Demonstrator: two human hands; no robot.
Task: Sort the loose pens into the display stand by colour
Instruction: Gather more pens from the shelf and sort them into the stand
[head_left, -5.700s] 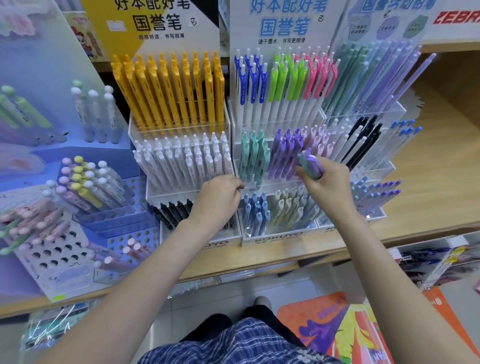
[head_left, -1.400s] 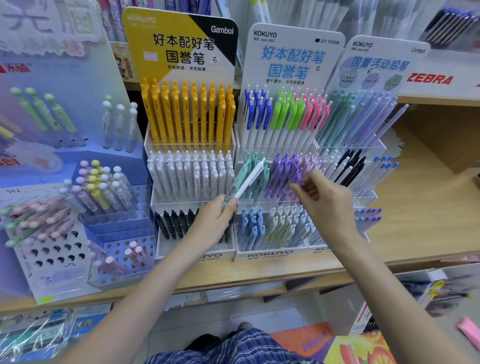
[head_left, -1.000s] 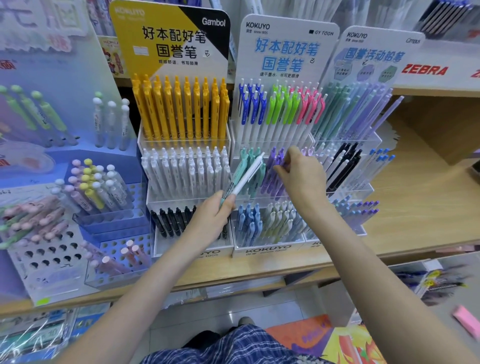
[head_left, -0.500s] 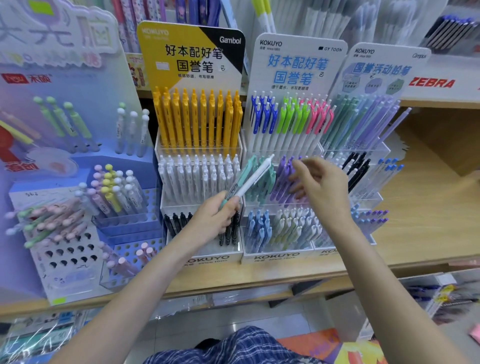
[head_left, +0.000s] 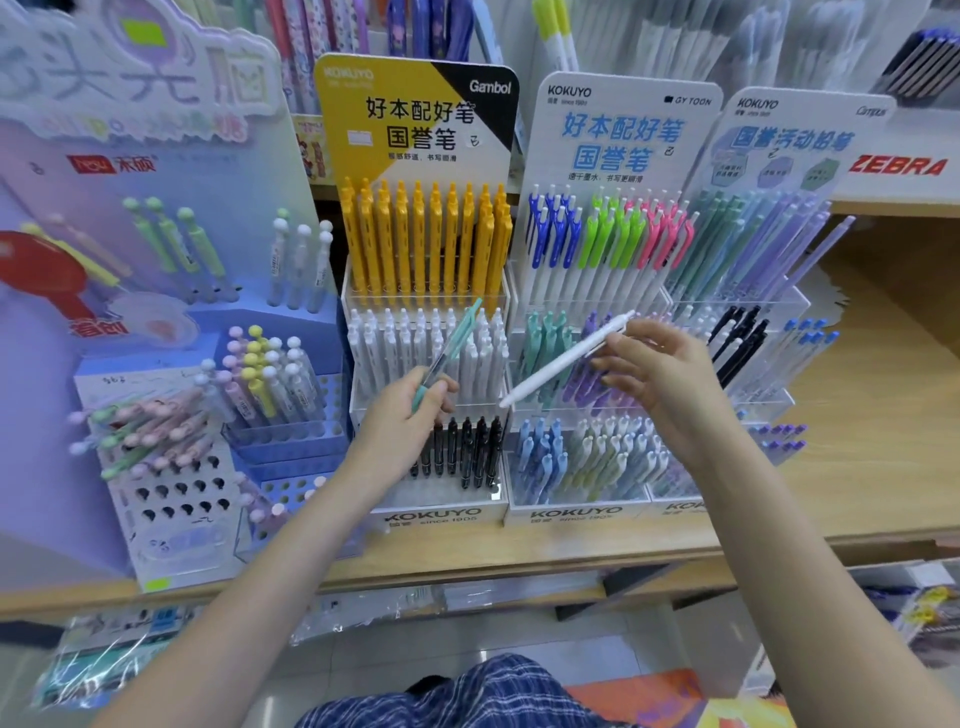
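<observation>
White pen (head_left: 563, 358): pinched near clip end by right hand (head_left: 660, 374), before purple row. Teal pen (head_left: 451, 349): left hand (head_left: 410, 415) grips lower barrel, before white row (head_left: 426, 343). Judged light, stiff, smooth; hold mid-barrel.

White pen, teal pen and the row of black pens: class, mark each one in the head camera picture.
white pen (head_left: 561, 364), head view, middle of its barrel.
teal pen (head_left: 457, 338), head view, upper barrel above the left hand.
black pens (head_left: 467, 452), head view, middle of the bottom row.
</observation>
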